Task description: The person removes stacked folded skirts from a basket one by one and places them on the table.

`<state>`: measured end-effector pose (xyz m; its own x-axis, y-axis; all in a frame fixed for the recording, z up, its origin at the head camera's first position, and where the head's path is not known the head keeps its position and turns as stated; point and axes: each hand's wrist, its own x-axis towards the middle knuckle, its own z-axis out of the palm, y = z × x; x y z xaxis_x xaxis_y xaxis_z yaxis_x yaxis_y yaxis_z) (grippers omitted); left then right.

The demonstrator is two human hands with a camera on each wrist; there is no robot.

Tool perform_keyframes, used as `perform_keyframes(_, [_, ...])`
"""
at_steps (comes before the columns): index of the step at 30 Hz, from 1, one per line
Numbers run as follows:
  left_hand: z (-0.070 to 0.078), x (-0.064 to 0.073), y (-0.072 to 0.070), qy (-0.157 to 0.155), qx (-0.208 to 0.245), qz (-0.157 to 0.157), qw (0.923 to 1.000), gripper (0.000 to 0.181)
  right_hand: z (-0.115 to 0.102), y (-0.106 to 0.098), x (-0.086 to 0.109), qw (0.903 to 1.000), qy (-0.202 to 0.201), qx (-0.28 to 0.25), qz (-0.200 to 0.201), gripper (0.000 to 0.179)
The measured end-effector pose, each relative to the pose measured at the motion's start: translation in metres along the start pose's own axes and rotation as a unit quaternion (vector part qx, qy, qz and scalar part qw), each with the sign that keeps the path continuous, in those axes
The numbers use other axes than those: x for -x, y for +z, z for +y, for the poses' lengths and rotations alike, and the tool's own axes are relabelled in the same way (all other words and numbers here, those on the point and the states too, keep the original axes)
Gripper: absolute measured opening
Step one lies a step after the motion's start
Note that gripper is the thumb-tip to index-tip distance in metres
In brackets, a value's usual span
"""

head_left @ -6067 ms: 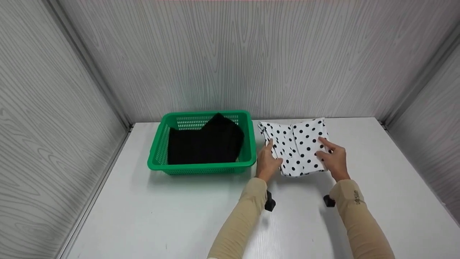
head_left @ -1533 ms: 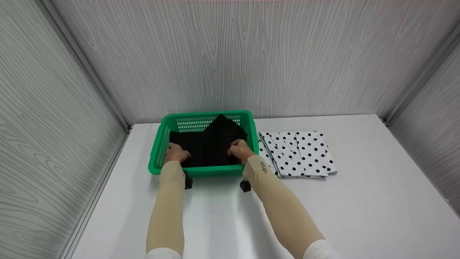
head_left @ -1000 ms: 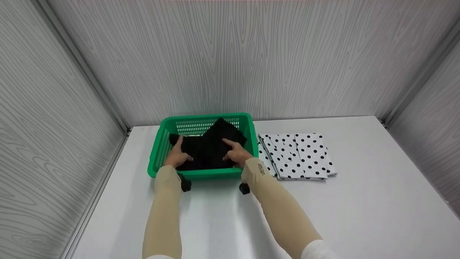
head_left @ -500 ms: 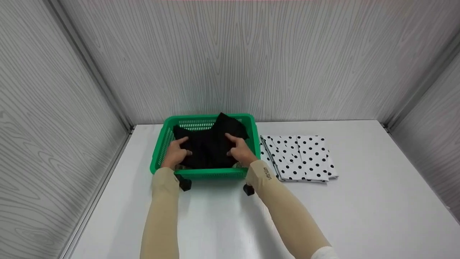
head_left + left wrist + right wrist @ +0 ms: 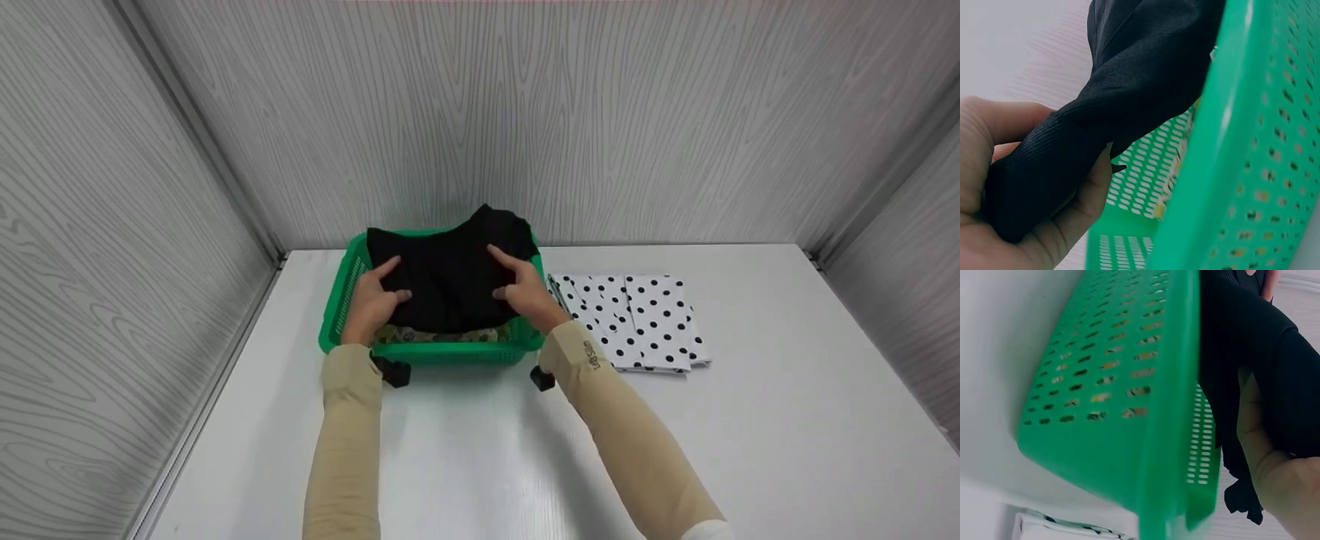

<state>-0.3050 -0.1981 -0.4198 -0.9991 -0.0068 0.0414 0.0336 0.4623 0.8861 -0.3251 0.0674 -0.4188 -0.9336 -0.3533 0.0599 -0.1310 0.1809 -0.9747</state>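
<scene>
A folded black garment [image 5: 450, 281] is held up over the green basket [image 5: 454, 351], its far edge rising above the back rim. My left hand [image 5: 371, 304] grips its left side, and in the left wrist view the thumb and fingers of that left hand [image 5: 1075, 225] wrap round the dark ribbed fabric. On the other side my right hand [image 5: 531, 294] pinches the garment; the right wrist view has this right hand [image 5: 1289, 486] with fingers under the black cloth. Beneath it, a floral-patterned cloth [image 5: 442, 335] shows inside the basket, mostly hidden.
To the right of the basket a white cloth with black dots [image 5: 649, 322] lies folded flat on the white table [image 5: 465, 450]. Grey wood-grain panels [image 5: 480, 120] stand at the back and both sides.
Earlier, both hands held the dotted cloth, which now lies flat. They moved left to the basket, took hold of the black garment and raised it, uncovering some patterned cloth.
</scene>
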Motion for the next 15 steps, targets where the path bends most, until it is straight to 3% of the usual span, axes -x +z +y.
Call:
perform_keyframes(7, [0.014,0.006,0.016,0.017,0.036,0.028,0.9988,0.068,-0.007,-0.016,0.012,0.9992,-0.04,0.007,0.0,0.08])
perform_keyframes(15, [0.03,0.009,0.03,0.037,0.063,0.037,0.9966,0.069,-0.014,-0.034,0.023,0.9972,-0.073,0.008,0.015,0.081])
